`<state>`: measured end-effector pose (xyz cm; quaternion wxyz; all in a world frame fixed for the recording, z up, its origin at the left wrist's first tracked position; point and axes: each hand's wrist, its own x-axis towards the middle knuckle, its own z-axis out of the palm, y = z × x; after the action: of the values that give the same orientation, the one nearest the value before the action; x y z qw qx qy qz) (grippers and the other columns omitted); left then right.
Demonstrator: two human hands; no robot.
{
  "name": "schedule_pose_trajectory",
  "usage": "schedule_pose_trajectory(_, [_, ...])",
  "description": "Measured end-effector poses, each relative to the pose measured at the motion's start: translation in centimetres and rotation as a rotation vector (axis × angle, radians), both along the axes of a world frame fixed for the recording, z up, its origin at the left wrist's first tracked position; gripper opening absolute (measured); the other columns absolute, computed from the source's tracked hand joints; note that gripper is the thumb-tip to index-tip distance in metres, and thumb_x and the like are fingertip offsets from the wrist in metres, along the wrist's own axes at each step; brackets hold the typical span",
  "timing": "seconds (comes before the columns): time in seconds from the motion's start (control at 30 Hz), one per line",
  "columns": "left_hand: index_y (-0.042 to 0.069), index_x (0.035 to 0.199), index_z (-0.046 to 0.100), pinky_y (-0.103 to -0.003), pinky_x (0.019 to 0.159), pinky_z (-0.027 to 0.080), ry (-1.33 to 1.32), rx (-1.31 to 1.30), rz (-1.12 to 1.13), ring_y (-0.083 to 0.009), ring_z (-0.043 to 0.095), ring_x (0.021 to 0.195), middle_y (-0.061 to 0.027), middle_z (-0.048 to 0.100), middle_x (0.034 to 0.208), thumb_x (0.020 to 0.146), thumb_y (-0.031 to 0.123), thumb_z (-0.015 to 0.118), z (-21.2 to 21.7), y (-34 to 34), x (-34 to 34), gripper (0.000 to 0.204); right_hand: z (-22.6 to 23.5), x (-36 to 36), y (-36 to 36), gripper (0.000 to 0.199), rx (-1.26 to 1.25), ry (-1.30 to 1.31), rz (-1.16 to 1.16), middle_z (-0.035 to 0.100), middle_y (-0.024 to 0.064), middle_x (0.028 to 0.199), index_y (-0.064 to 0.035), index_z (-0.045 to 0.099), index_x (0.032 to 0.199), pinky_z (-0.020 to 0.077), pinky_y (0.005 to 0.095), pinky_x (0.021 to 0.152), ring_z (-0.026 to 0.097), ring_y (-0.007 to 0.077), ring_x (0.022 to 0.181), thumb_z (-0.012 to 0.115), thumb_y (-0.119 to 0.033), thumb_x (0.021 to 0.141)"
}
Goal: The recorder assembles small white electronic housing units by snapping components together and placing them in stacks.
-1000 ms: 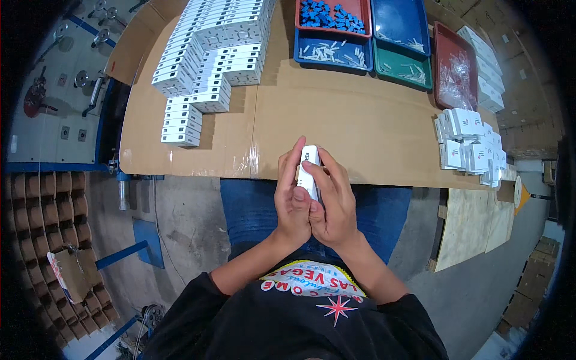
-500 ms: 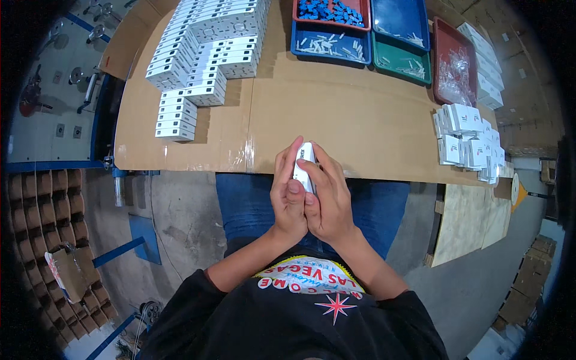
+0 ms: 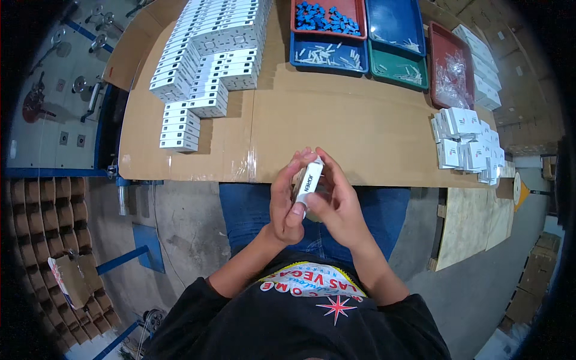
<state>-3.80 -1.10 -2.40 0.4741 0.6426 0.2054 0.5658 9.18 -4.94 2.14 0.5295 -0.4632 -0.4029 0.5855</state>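
Head view: the largest thing we see is the cardboard-covered desk [image 3: 336, 120], filling the upper middle of the frame. Stacked white cartons [image 3: 210, 45] stand at its upper left, a heap of flat white packets [image 3: 471, 147] lies at the right, and a red tray [image 3: 446, 39] of clear plastic sits just above that heap.

At the frame's centre, below the desk's near edge, our left hand [image 3: 284, 201] is closed along the left side of a small white box [image 3: 308, 184]. Our right hand [image 3: 345, 219] appears closed on it too, fingertips at the upper end, thumb near the lower end.

We judge the box light and fairly stiff, probably thin card that dents if squeezed hard and may slip a little on its smooth faces. We would hold its long sides, fingers flat, sparing the corners.
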Motion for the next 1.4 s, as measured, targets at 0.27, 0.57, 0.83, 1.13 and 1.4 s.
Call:
schedule_pose_trajectory(0.27, [0.003,0.158,0.029,-0.042,0.117,0.033,-0.025,-0.667,-0.239,-0.0298,0.044,0.143,-0.0171,0.037,0.159,0.097,0.076,0.039,3.0,1.5,-1.2,0.096,0.0,1.7,0.5,0.101,0.304,-0.425,-0.044,0.047,0.0175,0.145,-0.0042,0.036,0.154,0.0464,0.0422,0.108,0.051,0.0318,0.133,0.092,-0.014,0.070])
schedule_pose_trajectory(0.57, [0.004,0.151,0.043,-0.032,0.109,0.037,0.110,-0.809,-0.299,-0.0168,0.050,0.127,-0.0095,0.055,0.133,0.108,0.032,0.039,4.3,1.1,-1.5,0.052,1.8,2.0,0.5,0.081,0.363,-0.634,0.020,0.047,0.0163,0.137,-0.0079,0.052,0.139,0.0489,0.0414,0.101,0.052,0.0336,0.126,0.092,-0.017,0.069])
schedule_pose_trajectory(0.83, [0.005,0.140,0.042,-0.028,0.095,0.042,0.020,-0.757,-0.173,-0.0137,0.051,0.108,-0.0070,0.053,0.123,0.108,0.035,0.035,3.2,-0.9,1.1,0.045,-0.9,0.3,1.5,0.019,0.524,-0.487,-0.355,0.063,0.0155,0.100,-0.0002,0.063,0.096,0.0491,0.0351,0.079,0.060,0.0281,0.090,0.064,-0.019,0.099])
schedule_pose_trajectory(1.13, [0.004,0.129,0.049,-0.024,0.090,0.044,-0.017,-0.782,-0.082,-0.0091,0.051,0.101,-0.0036,0.055,0.109,0.114,0.040,0.033,3.3,-2.1,3.2,0.042,-2.5,-0.2,2.0,0.019,0.642,-0.537,-0.539,0.061,0.0137,0.085,0.0004,0.062,0.086,0.0454,0.0310,0.062,0.057,0.0233,0.074,0.064,-0.015,0.097])
schedule_pose_trajectory(1.4, [0.002,0.125,0.052,-0.024,0.093,0.044,-0.101,-0.832,-0.044,-0.0086,0.052,0.102,-0.0033,0.057,0.108,0.114,0.035,0.036,2.9,-2.8,3.6,0.038,-2.6,0.1,2.1,0.017,0.643,-0.557,-0.487,0.061,0.0123,0.079,0.0011,0.061,0.083,0.0433,0.0306,0.058,0.055,0.0218,0.069,0.066,-0.010,0.094])
